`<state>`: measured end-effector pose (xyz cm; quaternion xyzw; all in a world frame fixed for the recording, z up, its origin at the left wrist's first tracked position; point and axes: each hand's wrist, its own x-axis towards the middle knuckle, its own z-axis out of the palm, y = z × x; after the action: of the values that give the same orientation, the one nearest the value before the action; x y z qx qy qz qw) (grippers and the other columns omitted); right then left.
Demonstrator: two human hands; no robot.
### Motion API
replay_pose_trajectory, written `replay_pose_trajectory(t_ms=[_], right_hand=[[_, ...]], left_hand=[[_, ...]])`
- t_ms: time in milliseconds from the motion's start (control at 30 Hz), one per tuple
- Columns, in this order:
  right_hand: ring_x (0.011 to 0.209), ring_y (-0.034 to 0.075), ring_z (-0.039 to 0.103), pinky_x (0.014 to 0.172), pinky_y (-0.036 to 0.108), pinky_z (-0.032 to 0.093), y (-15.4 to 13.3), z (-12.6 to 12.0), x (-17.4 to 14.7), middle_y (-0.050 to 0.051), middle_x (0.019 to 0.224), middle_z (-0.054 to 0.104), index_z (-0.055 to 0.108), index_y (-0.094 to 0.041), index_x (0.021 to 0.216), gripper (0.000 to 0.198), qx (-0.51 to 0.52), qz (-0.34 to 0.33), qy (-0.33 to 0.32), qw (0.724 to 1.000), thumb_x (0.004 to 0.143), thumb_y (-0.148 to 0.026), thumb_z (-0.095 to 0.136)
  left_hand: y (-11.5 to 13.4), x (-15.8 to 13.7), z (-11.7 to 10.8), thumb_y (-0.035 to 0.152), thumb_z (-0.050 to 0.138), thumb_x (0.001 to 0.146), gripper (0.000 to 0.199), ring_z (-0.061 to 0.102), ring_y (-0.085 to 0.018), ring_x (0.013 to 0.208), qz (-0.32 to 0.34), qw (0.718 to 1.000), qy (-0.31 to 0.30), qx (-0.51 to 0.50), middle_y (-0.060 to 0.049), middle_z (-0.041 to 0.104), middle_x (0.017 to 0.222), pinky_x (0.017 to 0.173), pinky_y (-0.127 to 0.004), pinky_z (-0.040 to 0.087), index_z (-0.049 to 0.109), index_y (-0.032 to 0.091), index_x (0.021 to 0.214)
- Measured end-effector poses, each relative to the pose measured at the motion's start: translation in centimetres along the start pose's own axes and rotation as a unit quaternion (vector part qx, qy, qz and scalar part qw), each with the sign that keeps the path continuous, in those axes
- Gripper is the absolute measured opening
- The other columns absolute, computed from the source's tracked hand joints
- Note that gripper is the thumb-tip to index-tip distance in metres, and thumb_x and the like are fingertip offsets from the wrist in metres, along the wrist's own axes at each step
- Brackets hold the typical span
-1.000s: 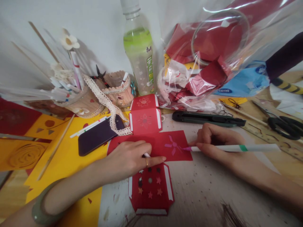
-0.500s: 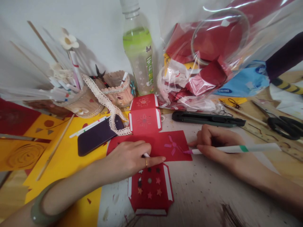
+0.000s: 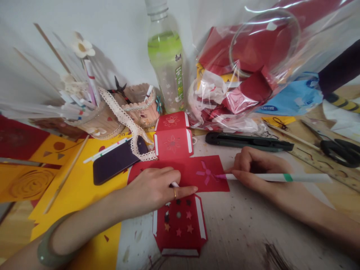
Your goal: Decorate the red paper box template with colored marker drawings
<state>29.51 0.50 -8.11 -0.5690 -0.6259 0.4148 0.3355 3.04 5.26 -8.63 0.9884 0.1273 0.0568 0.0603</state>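
A red cardboard cut-out, shaped like an unfolded box with white strips on its flaps, lies flat on the table. My left hand rests across its middle, index finger stretched out on the card. A white marker cap pokes out between that hand's curled fingers. From the right, my right hand pinches a white marker with a green band. Its purple tip meets the right panel beside a purple petal drawing. Star stickers sit on the near panel, and flower outlines mark the far panels.
Behind the card stand a green drink bottle and a clear bag of scraps. A box cutter, scissors and a ruler lie to the right. At left are a dark phone, lace ribbon and pen holder.
The marker tip has moved slightly up and left on the right panel, toward the drawing's centre. My left hand keeps its place on the card.
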Motion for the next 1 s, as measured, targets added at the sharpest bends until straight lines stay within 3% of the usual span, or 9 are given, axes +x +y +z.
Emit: replay_pose_trajectory(t_ms=[467, 1000], right_hand=[[0.053, 0.013, 0.039, 0.046, 0.026, 0.031, 0.04, 0.01, 0.15, -0.003, 0.055, 0.044, 0.036, -0.023, 0.057, 0.028, 0.000, 0.001, 0.009, 1.000, 0.077, -0.030, 0.054], [0.059, 0.018, 0.046, 0.049, 0.028, 0.032, -0.20, -0.01, 0.14, -0.002, 0.053, 0.043, 0.034, -0.024, 0.054, 0.030, 0.006, 0.027, -0.003, 1.000, 0.075, -0.034, 0.052]], left_hand=[[0.02, 0.07, -0.07, 0.017, 0.024, 0.099, 0.035, 0.042, -0.013, 0.061, 0.002, 1.000, 0.003, 0.006, 0.001, 0.048, 0.071, 0.052, -0.025, 0.029, 0.038, 0.026, 0.130], [0.06, 0.08, -0.21, 0.016, 0.024, 0.098, 0.036, 0.045, -0.013, 0.063, -0.001, 1.000, -0.008, 0.010, 0.001, 0.049, 0.074, 0.053, -0.024, 0.034, 0.039, 0.027, 0.130]])
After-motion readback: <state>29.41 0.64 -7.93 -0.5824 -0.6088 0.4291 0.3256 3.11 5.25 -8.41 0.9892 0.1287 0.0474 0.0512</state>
